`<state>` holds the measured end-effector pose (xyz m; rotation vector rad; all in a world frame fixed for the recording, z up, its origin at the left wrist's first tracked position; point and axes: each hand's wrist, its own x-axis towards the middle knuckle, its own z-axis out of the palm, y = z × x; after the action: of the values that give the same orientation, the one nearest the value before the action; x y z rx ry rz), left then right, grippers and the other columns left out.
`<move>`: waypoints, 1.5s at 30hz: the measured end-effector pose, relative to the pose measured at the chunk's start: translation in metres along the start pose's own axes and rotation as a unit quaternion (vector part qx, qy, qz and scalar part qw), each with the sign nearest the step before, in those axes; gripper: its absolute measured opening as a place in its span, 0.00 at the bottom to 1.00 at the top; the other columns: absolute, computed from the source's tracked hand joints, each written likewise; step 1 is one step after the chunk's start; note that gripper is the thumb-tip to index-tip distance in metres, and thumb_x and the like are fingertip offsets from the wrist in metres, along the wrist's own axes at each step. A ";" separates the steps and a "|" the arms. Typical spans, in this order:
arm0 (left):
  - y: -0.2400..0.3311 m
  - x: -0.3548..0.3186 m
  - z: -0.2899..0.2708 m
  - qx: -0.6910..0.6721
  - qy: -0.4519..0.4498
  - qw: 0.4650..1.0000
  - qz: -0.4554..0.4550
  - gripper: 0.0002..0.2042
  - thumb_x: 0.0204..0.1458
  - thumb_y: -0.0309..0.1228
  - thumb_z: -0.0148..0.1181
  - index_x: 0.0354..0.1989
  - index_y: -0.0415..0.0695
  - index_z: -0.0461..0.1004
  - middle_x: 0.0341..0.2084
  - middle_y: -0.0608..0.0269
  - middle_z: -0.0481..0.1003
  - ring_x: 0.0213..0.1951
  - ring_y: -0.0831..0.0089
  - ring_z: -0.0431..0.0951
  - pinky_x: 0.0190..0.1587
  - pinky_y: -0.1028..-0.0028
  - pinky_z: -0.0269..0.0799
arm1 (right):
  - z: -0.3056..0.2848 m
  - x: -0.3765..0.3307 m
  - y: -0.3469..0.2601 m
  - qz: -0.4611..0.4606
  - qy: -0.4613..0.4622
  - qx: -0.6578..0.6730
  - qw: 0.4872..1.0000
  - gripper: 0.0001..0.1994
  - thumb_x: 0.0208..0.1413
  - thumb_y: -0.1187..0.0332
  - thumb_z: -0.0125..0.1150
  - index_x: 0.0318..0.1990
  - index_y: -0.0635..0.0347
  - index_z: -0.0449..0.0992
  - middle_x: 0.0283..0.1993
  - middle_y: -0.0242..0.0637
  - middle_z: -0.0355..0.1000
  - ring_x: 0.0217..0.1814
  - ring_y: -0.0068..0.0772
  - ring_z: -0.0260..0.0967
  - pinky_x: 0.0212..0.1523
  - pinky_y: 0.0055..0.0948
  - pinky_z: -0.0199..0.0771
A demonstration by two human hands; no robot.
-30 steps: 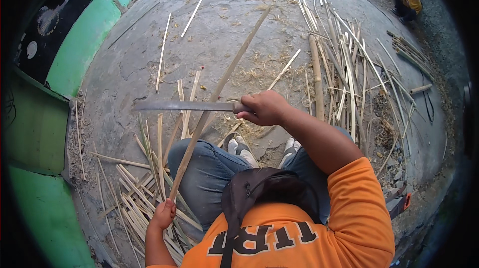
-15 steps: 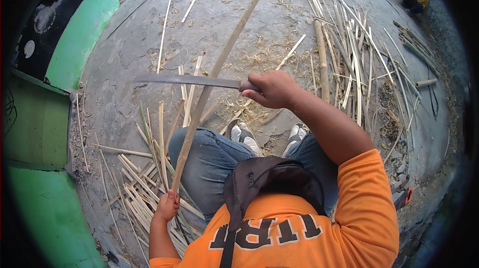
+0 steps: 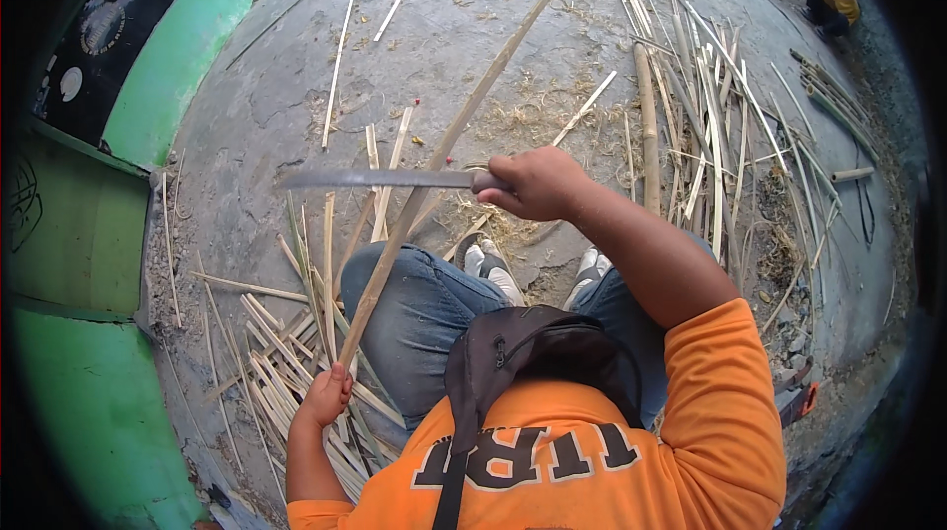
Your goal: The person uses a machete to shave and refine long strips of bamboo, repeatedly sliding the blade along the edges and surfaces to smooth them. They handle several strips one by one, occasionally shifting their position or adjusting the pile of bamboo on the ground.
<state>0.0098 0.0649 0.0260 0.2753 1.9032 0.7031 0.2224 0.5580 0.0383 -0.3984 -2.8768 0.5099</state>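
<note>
A long, flat, dull-brown bamboo strip is held slanting past the left thigh, its lower end clasped by the left hand. It is crossed by a grey blade, gripped at its handle by the right hand.

Grey, cracked concrete ground carries a tangled pile of pale split strips, seen on both sides of the left fingers. Curled shavings litter it just beyond the right fingers; farther to their right lie a thick round pole and a long heap of strips, while two slender loose strips rest well beyond them, leftward.
</note>
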 end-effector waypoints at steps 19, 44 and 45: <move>-0.008 0.010 -0.015 0.009 -0.012 1.000 0.023 0.36 0.64 0.71 0.40 0.24 0.47 0.65 0.16 0.73 0.61 0.18 0.79 0.58 0.22 0.76 0.54 | 0.000 0.003 0.033 -0.014 0.063 0.016 0.998 0.24 0.66 0.38 0.57 0.37 0.51 0.73 0.26 0.44 0.76 0.31 0.55 0.78 0.32 0.50 0.76; -0.008 0.006 -0.021 0.054 0.006 0.998 0.041 0.34 0.67 0.67 0.42 0.26 0.46 0.66 0.18 0.72 0.62 0.21 0.79 0.60 0.25 0.76 0.55 | -0.015 0.001 0.055 0.100 0.022 0.025 0.994 0.27 0.67 0.35 0.53 0.39 0.51 0.78 0.29 0.43 0.78 0.35 0.49 0.80 0.36 0.49 0.78; -0.008 0.007 -0.019 0.054 0.004 0.998 0.040 0.34 0.67 0.67 0.42 0.26 0.46 0.66 0.18 0.72 0.62 0.21 0.79 0.60 0.25 0.76 0.55 | -0.011 0.001 0.045 0.051 0.025 -0.009 0.998 0.26 0.66 0.35 0.54 0.37 0.51 0.76 0.27 0.41 0.77 0.31 0.51 0.79 0.34 0.49 0.78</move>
<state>-0.0094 0.0554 0.0221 0.4197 1.9498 0.6555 0.2345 0.6018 0.0322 -0.5558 -2.8247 0.4844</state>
